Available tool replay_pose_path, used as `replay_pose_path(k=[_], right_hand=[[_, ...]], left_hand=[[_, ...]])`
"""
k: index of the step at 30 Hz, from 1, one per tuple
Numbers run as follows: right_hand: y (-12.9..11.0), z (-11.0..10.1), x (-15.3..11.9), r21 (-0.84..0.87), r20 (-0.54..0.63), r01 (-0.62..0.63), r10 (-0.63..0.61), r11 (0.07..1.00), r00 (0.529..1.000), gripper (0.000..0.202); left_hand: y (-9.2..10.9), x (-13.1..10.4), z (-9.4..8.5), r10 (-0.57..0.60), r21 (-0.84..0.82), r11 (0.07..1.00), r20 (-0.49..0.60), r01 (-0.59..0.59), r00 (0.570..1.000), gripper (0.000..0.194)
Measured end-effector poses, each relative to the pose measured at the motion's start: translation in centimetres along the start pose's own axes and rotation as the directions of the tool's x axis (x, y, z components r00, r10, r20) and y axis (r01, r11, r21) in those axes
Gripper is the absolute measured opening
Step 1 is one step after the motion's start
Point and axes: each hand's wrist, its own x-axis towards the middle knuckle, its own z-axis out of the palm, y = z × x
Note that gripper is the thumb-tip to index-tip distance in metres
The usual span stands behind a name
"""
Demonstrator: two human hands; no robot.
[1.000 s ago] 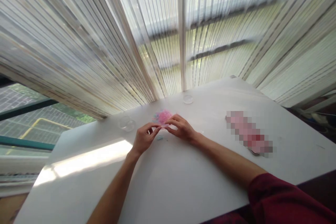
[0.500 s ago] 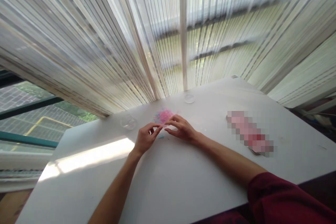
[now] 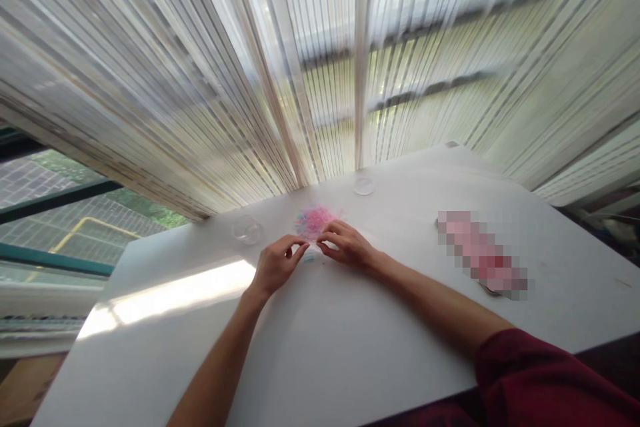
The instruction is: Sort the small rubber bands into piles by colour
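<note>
My left hand (image 3: pixel 280 265) is closed in a pinch, thumb and forefinger tips meeting just in front of a pile of small pink and blue pieces (image 3: pixel 315 221). Facing it from the right, my right hand (image 3: pixel 347 247) also pinches, its fingertips a short gap from the left ones. Whatever sits between the fingers is too small to make out. A few light blue pieces (image 3: pixel 310 257) lie on the white table (image 3: pixel 320 347) just below the fingertips. The single pieces in the pile are too fine to name.
Behind my left hand stands a clear round container (image 3: pixel 247 230). A clear round lid or dish (image 3: pixel 365 185) lies near the table's far edge. To the right is a blurred-out pink flat object (image 3: pixel 480 253). A string curtain (image 3: pixel 330 140) hangs along the far edge.
My fingertips have drawn slightly apart, leaving a small gap between the hands. The view has shifted a little, so the table things sit slightly further right.
</note>
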Motion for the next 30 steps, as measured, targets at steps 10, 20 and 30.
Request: replay_pose_path(k=[10,20,30], right_hand=[[-0.1,0.3,-0.3,0.06,0.025,-0.041,0.039,0.997,0.999,0.007],[0.0,0.4,-0.5,0.118,0.065,-0.13,0.123,0.984,0.99,0.01],[0.1,0.4,-0.5,0.133,0.062,-0.122,0.114,0.984,0.991,0.01]], left_hand=[[-2.6,-4.4,-4.4,-0.105,0.055,0.992,-0.13,0.113,0.986,0.027],[-2.8,-8.8,-4.0,-0.205,-0.027,0.979,-0.119,0.204,0.971,0.025],[-3.2,-9.4,-3.1,-0.23,0.055,0.971,-0.065,0.233,0.971,0.029]])
